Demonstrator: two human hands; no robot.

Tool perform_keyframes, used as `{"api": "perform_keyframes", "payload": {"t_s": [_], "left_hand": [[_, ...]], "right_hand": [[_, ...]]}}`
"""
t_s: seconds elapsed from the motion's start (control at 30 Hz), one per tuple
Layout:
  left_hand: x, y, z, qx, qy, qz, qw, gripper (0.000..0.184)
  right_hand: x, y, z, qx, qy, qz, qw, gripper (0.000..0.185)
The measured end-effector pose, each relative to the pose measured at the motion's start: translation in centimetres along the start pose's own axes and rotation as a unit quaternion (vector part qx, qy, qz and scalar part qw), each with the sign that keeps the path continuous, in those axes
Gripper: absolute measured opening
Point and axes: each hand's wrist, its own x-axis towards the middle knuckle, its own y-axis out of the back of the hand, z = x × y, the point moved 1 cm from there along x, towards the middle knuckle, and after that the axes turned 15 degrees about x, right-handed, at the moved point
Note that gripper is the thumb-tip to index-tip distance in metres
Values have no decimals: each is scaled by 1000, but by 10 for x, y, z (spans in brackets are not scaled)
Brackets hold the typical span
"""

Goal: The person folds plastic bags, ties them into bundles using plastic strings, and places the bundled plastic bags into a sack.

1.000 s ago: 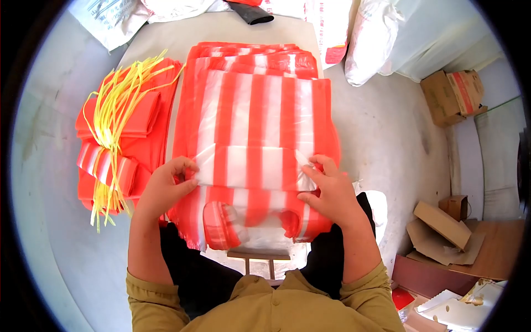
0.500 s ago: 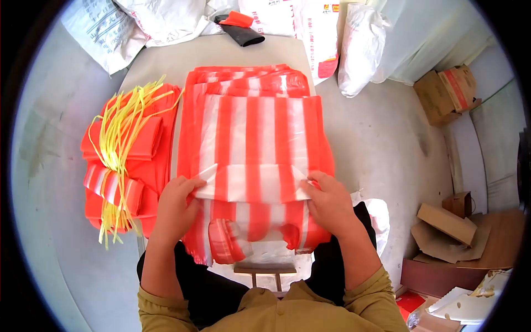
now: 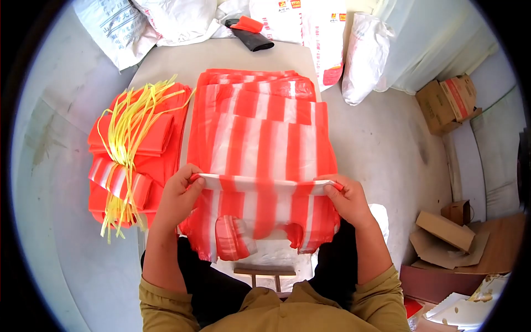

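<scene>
A pile of red-and-white striped plastic bags [image 3: 202, 116] lies in front of me, with handle loops at its near end. The top plastic bag [image 3: 266, 146] has a narrow folded strip across it. My left hand [image 3: 183, 193] pinches the left end of this fold between thumb and fingers. At the right end, my right hand [image 3: 348, 200] grips the same fold. Between both hands the strip is stretched fairly straight, just above the pile. One curled handle piece [image 3: 233, 238] lies near my lap.
Left of the pile, yellow ties [image 3: 123, 138] lie across folded red bags [image 3: 166, 138]. White printed sacks [image 3: 177, 22] and a black roll [image 3: 251, 39] are at the table's [image 3: 166, 61] far edge. Cardboard boxes [image 3: 447, 102] stand on the floor at right, with an opened carton [image 3: 451, 238] nearer.
The folded flap across the top bag has become a narrower strip. My hands have spread apart, the right one moving outward, and the view has shifted slightly.
</scene>
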Motion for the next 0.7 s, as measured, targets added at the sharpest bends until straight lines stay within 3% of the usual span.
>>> {"api": "perform_keyframes", "payload": {"t_s": [0.13,0.43,0.53,0.7], "left_hand": [[17,-10,-8,-6,-6,58,998,6],[55,-32,4,135,45,157,977,16],[59,-35,1,172,56,155,971,19],[60,-38,-2,197,72,156,965,25]], "right_hand": [[23,-2,-9,-29,-113,33,993,20],[61,-11,27,17,-76,96,992,27],[59,-15,38,-13,-49,132,990,36],[59,-14,15,-116,-63,101,986,43]]}}
